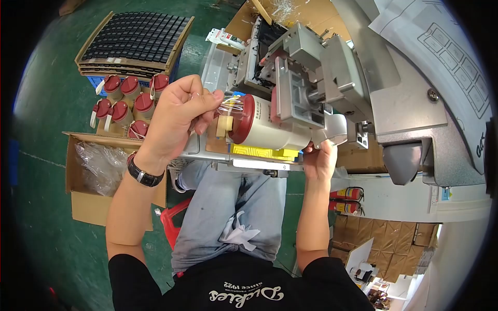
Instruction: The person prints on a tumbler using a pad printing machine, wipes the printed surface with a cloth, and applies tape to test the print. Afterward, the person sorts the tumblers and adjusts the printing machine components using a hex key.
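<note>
A cream tumbler (275,127) with a dark red lid (249,120) lies on its side in the machine, dark print on its upper side. Above it sits a metal clamp-like head (301,96) with a reddish pad. My left hand (189,111) is closed in a pinch on clear, shiny plastic (232,105) at the lid end. At the tumbler's base, my right hand (320,158) has its fingers curled round the end, partly hidden. Just above them is a white rounded piece (336,128). A yellow ridged block (264,152) lies under the tumbler.
Several red-lidded tumblers (122,111) stand at left, near a stack of black slotted trays (136,37). Below them is an open carton (83,205) with clear plastic bags. The machine's metal housing (410,93) fills the right. Fire extinguishers (346,194) stand lower right.
</note>
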